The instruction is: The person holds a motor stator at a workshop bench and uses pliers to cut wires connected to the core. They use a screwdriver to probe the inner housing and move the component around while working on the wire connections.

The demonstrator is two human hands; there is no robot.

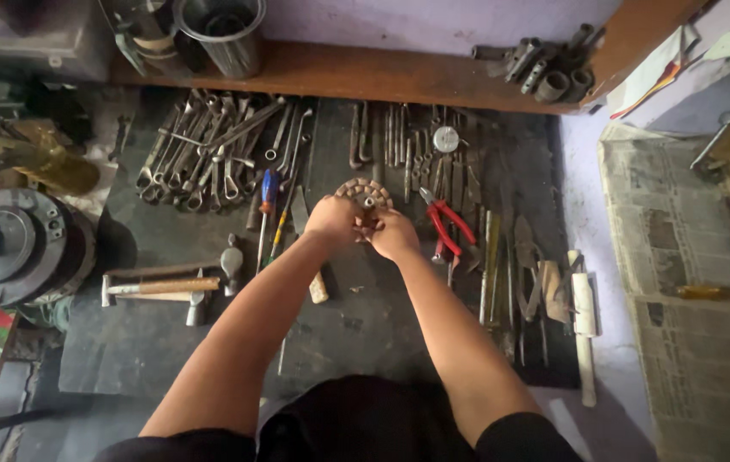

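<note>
Dark, oil-stained rubber or sheet matting (168,342) covers the work surface and carries every tool in the scene. At the far left of the mat sits a round metal chuck-like disc (5,248) with a central hub. To the right, sheets of newspaper (681,282) lie over the adjoining surface. A brown wooden shelf (365,77) runs along the far edge and bears a ribbed metal cup (226,34) and a cluster of sockets (549,68). Below the shelf, a heap of open-end and ring spanners (211,154) lies at far left of the mat. Two hammers (168,287) with wooden handles lie near left. Red-handled pliers (446,224) lie just right of the hands, and a blue-and-red screwdriver (267,201) lies just left of them. At the centre, the left hand (333,221) and the right hand (395,233) meet, both closed with fingers curled around the near edge of a rusty toothed wheel (363,195). The wheel is held above the mat centre, its far half projecting beyond the knuckles; the exact finger grip beneath it cannot be seen.
</note>
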